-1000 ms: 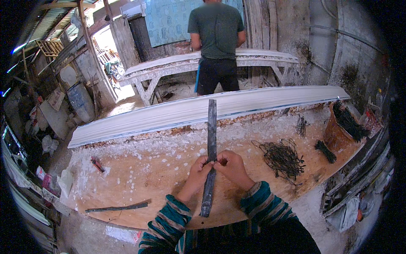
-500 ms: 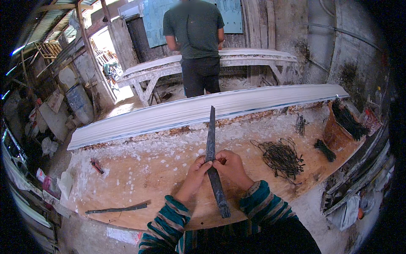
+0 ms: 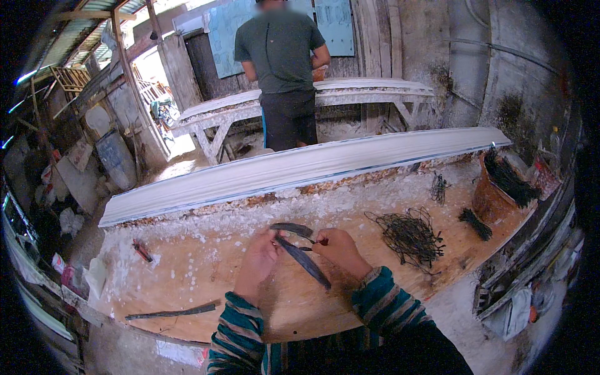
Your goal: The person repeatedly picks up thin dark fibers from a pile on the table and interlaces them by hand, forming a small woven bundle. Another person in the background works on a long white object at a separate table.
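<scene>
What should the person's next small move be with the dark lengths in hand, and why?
Probably ease the two dark lengths together with the right grip: they fan apart from the left grip, which holds them, and the right one is close to their gap.

The left hand [image 3: 258,257] and right hand [image 3: 342,250] are bare. A creased left sleeve [image 3: 237,328] and right sleeve [image 3: 392,306], banded teal and greyish brown, are worn. Striped cloth [image 3: 312,353] is seen left of the right sleeve, black fabric [image 3: 406,353] below it.
</scene>
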`<act>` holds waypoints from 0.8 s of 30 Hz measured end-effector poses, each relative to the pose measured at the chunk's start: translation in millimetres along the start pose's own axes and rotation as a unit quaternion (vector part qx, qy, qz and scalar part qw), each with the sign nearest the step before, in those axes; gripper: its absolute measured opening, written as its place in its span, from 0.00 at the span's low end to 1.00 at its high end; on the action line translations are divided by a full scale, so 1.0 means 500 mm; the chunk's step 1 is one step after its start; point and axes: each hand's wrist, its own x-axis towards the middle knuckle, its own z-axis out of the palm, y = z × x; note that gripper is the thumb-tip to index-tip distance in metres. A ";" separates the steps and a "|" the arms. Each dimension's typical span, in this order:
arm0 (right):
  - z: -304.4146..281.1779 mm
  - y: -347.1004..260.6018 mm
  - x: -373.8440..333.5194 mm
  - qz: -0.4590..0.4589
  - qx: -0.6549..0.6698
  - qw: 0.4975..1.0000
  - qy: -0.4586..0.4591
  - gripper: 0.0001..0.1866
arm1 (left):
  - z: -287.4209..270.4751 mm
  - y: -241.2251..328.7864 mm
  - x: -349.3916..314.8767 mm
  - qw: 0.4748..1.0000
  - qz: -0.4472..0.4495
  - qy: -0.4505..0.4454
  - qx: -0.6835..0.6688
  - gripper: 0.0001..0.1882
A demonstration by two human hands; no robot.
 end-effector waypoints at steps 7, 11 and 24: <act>-0.010 0.013 0.006 0.017 -0.078 0.997 -0.015 0.13 | -0.081 0.125 -0.012 0.964 0.179 -0.090 -0.173 0.10; -0.015 0.012 0.004 0.034 -0.111 0.993 -0.009 0.14 | -0.118 0.171 -0.027 0.934 0.271 -0.087 -0.218 0.11; -0.036 0.019 0.006 0.058 -0.194 0.976 -0.074 0.15 | -0.200 0.203 -0.039 0.862 0.231 -0.214 -0.397 0.11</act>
